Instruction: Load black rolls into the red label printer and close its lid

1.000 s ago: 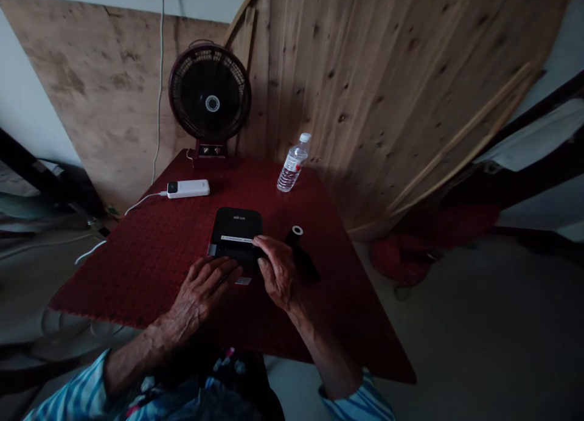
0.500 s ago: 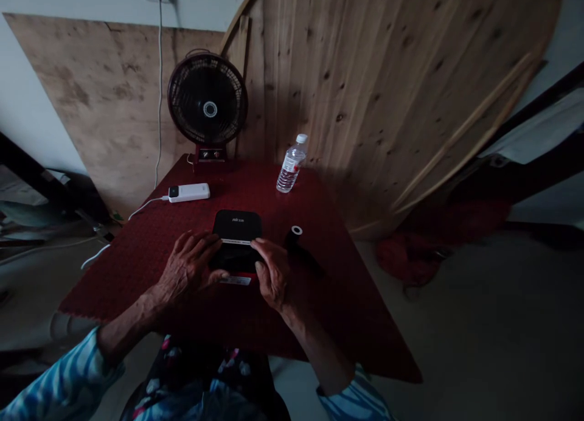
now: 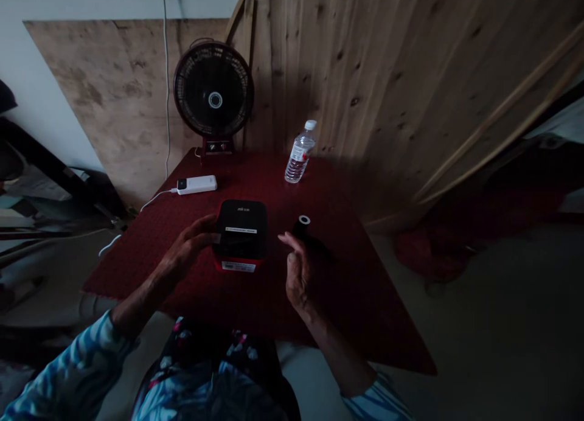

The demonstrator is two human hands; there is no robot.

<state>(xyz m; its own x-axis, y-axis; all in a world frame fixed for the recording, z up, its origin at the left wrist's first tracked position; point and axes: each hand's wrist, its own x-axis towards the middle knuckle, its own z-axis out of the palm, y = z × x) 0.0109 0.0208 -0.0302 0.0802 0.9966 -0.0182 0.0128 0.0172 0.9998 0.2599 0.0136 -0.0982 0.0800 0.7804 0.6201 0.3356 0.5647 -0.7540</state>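
Observation:
A black box-shaped device point(image 3: 243, 219) with a red lower part lies on the table in front of me. It has small lettering and a white strip on top, and a white label on its near side. My left hand point(image 3: 187, 246) is beside its left edge, fingers stretched out; the fingertips are at the side, and I cannot tell whether they touch. To the right, apart from the device, my right hand point(image 3: 298, 270) is held with fingers extended and nothing in it. Just beyond that hand stands a small dark cylinder point(image 3: 302, 227) with a white ring on its end.
A clear water bottle point(image 3: 300, 154) with a white cap stands at the back of the red-covered table point(image 3: 292, 317). At back left are a dark fan point(image 3: 214, 98) and a white power bank point(image 3: 197, 185) with a cable plugged in. Wooden boards point(image 3: 356, 74) lean behind.
Both hands have come off the top of the device and moved apart, the right one farther out. The white strip on its top now shows uncovered. The view has shifted slightly.

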